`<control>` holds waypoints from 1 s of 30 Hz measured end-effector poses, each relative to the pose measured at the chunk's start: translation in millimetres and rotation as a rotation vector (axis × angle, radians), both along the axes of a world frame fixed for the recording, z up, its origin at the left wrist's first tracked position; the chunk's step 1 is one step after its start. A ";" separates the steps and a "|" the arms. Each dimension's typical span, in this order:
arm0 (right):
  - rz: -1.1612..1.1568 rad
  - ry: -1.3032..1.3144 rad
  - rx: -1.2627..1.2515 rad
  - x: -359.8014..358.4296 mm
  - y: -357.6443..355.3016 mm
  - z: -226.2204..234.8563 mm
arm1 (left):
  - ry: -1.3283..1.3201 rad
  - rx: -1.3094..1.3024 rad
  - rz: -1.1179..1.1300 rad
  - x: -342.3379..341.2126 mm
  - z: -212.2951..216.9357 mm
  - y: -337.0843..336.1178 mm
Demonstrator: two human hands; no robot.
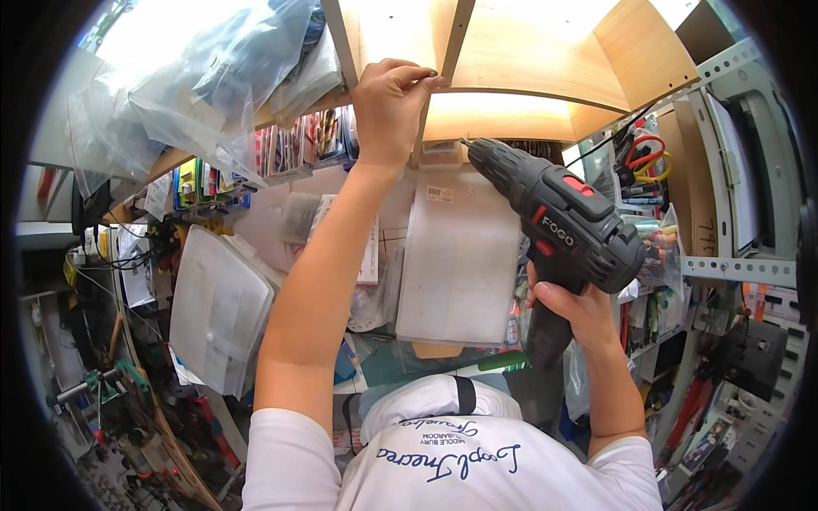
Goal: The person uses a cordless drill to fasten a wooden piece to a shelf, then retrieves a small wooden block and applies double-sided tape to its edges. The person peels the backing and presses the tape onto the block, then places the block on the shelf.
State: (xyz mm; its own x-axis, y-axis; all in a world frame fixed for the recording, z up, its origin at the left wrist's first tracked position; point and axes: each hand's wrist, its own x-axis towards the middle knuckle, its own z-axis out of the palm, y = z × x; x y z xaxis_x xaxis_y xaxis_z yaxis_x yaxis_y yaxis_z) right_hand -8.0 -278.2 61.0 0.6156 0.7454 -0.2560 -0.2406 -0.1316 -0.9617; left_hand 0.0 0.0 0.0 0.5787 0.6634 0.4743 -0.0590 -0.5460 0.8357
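pale wood makes up the shelf underside (511,64) far overhead, crossed by two grey metal rails (453,43). the left hand (388,106) reaches up there, thumb and fingertips pinched against one rail (whatever small part they grip is hidden). one dark grey cordless drill (562,230) with red buttons sits to the right, its bit pointing left toward that rail; the right hand (571,311) is wrapped closed round the drill's handle. two translucent plastic boxes hang nearer: one in the middle (460,264), one left (217,311). clear bags (204,85) bulge far left.
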 end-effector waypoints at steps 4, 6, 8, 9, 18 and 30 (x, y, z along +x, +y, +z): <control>-0.022 -0.018 0.012 0.9 2.1 0.1 | -0.023 0.143 0.075 6.5 -5.4 -3.1; -0.020 -0.034 0.010 2.5 1.7 -0.3 | -0.025 0.180 0.090 8.3 -7.2 -3.7; -0.020 -0.045 0.005 2.9 1.9 -1.0 | -0.025 0.223 0.098 7.7 -9.2 -3.7; -0.019 -0.037 0.001 3.2 2.1 -0.8 | -0.032 0.236 0.109 8.1 -9.6 -4.3; 0.032 -0.212 -0.081 15.5 10.6 24.9 | -0.058 0.245 0.118 8.0 -12.2 -3.8; 0.225 -0.874 -0.604 52.0 85.1 145.2 | -0.184 0.389 0.220 13.2 -20.7 -3.1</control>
State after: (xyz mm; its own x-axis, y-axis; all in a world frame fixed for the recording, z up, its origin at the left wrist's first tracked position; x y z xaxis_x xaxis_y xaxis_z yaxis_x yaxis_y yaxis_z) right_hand 43.9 -193.1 206.1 0.6281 0.7619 -0.1579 0.5849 -0.5961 -0.5501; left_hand 13.2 -3.1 -20.7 0.3278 0.5141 0.7926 -0.0346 -0.8318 0.5539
